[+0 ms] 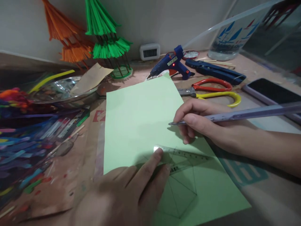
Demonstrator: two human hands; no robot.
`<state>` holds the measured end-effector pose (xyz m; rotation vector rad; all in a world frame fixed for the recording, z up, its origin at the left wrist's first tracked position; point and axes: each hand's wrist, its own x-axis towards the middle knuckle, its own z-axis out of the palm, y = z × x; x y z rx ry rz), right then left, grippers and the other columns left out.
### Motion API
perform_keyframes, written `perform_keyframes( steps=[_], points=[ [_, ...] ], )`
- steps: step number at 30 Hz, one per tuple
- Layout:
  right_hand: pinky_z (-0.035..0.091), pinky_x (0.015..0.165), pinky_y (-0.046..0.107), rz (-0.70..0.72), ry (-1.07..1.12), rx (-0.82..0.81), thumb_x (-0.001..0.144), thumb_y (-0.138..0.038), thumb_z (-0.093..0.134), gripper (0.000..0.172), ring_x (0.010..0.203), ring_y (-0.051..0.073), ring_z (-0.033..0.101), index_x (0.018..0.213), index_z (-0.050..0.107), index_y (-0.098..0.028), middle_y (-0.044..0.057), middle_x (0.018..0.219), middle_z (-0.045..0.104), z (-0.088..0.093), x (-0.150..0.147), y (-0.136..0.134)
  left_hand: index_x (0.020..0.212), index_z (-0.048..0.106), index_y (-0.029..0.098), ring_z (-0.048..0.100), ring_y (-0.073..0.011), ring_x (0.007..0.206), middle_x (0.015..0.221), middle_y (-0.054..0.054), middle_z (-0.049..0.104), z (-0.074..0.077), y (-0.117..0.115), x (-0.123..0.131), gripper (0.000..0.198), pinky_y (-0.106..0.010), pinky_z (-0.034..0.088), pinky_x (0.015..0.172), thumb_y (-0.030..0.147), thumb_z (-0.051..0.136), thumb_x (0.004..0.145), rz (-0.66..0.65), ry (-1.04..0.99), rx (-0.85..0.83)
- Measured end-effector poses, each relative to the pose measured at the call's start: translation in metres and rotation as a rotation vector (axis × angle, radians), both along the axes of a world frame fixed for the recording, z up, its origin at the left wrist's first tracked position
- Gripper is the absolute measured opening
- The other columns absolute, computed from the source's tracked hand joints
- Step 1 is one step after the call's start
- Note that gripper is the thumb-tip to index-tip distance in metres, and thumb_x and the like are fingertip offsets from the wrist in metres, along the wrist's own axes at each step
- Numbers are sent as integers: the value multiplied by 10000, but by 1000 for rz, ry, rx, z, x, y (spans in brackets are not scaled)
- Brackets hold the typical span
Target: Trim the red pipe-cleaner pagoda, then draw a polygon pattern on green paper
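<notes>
A pale green sheet of paper (136,116) lies in front of me, with a many-sided figure and crossing lines (174,194) drawn on its lower part. My left hand (131,191) rests on the sheet, fingers stretched out. Its fingertips press down a clear, triangular set square (188,154) over the drawing; part of the set square is hidden under the fingers. My right hand (199,121) is closed around a light purple pen (246,112). The pen's tip is just above or on the paper, beyond the set square; contact cannot be made out.
Behind the sheet stand a glue gun (168,64) with a red light, a box cutter (216,71), scissors (216,91) and a cup (232,37). A phone (272,91) lies right. Left are a metal bowl (58,91), pipe cleaners (18,150) and green (110,47) and orange (75,55) tiered models.
</notes>
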<state>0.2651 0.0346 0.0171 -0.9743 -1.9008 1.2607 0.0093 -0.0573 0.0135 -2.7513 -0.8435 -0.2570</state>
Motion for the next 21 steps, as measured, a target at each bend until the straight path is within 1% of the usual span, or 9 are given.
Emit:
perform_keyframes(
  steps=[7,10,13,18,20,21],
  points=[
    [533,531,264,-2,-1,-12,1044,-476,587,261,612,140,671,990,672,-235,14,741,714,-1,-1,0,1254,757,201,739,-185,562,1299,-69,749,-4,0,1,537,-302,563,372,31,421,872,2,24,-15],
    [537,530,266,10,-14,-18,1038,-506,587,289,616,144,680,989,667,-232,14,743,711,-1,0,0,1216,782,216,709,-185,510,1270,-74,757,-6,0,0,517,-304,548,334,35,434,879,-5,32,-4],
    [525,524,263,10,-17,-20,1036,-480,597,267,608,145,675,979,669,-230,15,739,710,-1,0,1,1186,791,211,710,-176,492,1254,-85,760,-4,0,1,483,-287,528,311,39,455,884,-18,30,9],
    [515,534,258,12,-12,-13,1045,-476,586,260,612,140,670,986,669,-236,8,744,711,-1,0,1,1278,744,222,693,-162,471,1300,-77,744,-1,-2,1,510,-272,519,326,43,493,873,-3,72,19],
    [507,537,269,6,-22,18,1048,-478,579,256,619,147,669,999,674,-246,8,761,716,0,1,-1,1290,736,224,688,-163,472,1299,-72,750,-3,-3,1,509,-273,514,331,47,508,872,-2,73,29],
    [505,552,276,16,-28,76,1044,-472,590,241,640,154,673,1003,682,-254,10,779,720,0,2,-2,1282,740,219,688,-169,473,1284,-73,761,-5,-4,2,503,-279,508,325,48,510,868,-1,58,25]
  ],
)
